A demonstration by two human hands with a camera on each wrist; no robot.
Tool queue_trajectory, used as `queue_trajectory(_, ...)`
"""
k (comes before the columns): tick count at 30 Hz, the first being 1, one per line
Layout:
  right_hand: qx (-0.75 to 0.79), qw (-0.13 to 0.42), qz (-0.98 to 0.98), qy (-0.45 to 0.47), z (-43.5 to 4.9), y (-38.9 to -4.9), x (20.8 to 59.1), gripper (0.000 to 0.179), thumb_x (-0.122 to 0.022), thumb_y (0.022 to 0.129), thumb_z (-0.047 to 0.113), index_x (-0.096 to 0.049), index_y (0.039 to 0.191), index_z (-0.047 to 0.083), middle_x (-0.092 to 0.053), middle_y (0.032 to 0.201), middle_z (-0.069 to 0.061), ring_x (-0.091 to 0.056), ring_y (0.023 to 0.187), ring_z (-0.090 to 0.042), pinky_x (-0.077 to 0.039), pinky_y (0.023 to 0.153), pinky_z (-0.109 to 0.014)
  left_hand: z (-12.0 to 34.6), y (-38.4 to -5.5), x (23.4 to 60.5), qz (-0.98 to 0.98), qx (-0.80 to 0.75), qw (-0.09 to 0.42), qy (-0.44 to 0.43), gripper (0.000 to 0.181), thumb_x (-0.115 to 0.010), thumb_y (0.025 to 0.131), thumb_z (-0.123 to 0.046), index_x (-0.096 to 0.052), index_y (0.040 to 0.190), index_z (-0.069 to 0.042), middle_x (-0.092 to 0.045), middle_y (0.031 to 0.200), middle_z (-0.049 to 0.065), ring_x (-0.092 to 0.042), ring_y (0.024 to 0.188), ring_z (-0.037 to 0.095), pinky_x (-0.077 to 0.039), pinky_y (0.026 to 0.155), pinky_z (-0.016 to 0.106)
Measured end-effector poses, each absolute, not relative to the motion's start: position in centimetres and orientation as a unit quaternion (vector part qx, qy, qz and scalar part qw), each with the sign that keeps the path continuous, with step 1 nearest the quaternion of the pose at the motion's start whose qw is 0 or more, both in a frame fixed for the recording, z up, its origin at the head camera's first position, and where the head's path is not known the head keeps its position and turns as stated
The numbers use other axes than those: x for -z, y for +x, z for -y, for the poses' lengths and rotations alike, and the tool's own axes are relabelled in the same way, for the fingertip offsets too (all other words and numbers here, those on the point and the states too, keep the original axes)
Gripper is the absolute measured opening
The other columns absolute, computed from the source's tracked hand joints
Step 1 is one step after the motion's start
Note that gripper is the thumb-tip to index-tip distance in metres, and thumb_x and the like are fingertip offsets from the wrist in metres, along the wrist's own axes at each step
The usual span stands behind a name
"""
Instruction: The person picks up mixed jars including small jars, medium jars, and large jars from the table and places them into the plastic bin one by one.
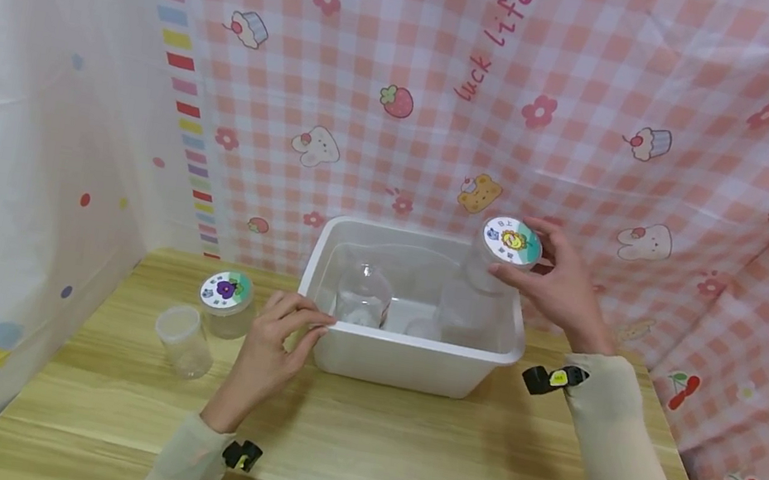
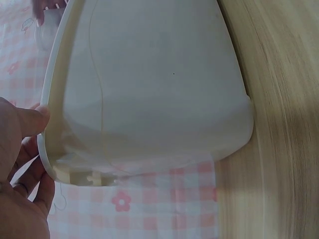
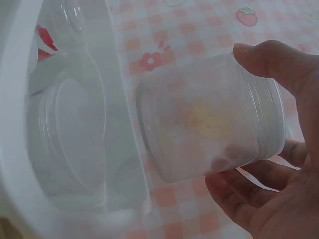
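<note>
My right hand [image 1: 562, 285] grips a clear plastic jar [image 3: 199, 119] round its lid end. A sunflower label covers the lid [image 1: 511, 241]. The jar hangs over the right end of a white plastic bin [image 1: 402, 365], which stands on the table. At the bin's front left corner my left hand [image 1: 268, 352] pinches the rim between thumb and fingers. Inside the bin is a clear jar [image 1: 364, 297] at the left. Another clear container [image 3: 77, 134] lies in the bin in the right wrist view, partly hidden by the bin's wall.
Left of the bin on the wooden table [image 1: 395, 460] stand a jar with a purple flower label [image 1: 227, 295] and a clear jar with a plain whitish top [image 1: 185, 341]. A pink checked cloth [image 1: 386, 39] hangs right behind the bin.
</note>
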State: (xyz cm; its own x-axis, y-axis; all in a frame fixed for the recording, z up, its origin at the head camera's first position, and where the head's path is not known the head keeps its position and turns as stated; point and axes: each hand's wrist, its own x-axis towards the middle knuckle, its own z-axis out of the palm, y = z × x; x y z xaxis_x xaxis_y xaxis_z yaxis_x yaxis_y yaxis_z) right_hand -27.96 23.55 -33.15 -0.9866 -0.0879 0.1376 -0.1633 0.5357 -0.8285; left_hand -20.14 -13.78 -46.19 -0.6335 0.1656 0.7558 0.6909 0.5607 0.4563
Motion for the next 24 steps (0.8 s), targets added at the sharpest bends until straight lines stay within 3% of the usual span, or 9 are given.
queue_trajectory(5,-0.478,0.019,0.875,0.069,-22.6,-28.8,33.1,0.095,-0.086,0.079,0.050,-0.036,0.156,0.025,-0.054,0.145,-0.006,-0.058,0.121,-0.028,-0.052,0.100,-0.043,13.8,-20.1,46.2,0.822,0.389,0.328,-0.257,0.015,-0.078,0.089,-0.005,-0.080,0.101,-0.013,-0.067,0.099,0.001,-0.057,0.099,0.020,-0.045,0.085,0.029)
queue_trajectory(13,-0.480,0.028,0.872,0.090,-20.8,-30.3,33.9,0.084,-0.087,0.082,0.042,-0.044,0.152,0.022,-0.059,0.140,-0.007,-0.060,0.113,-0.026,-0.053,0.089,-0.033,13.8,-20.1,46.2,0.821,0.388,0.331,-0.258,0.016,-0.078,0.088,-0.004,-0.080,0.101,-0.013,-0.068,0.099,0.001,-0.057,0.099,0.020,-0.045,0.085,0.030)
queue_trajectory(24,-0.457,0.007,0.886,0.077,-18.3,-31.9,34.8,0.082,-0.086,0.081,0.046,-0.046,0.148,0.022,-0.058,0.139,-0.007,-0.057,0.123,-0.027,-0.051,0.097,-0.043,13.8,-20.1,46.2,0.820,0.388,0.334,-0.256,0.015,-0.078,0.089,-0.004,-0.080,0.101,-0.013,-0.067,0.099,0.001,-0.057,0.099,0.020,-0.045,0.085,0.030)
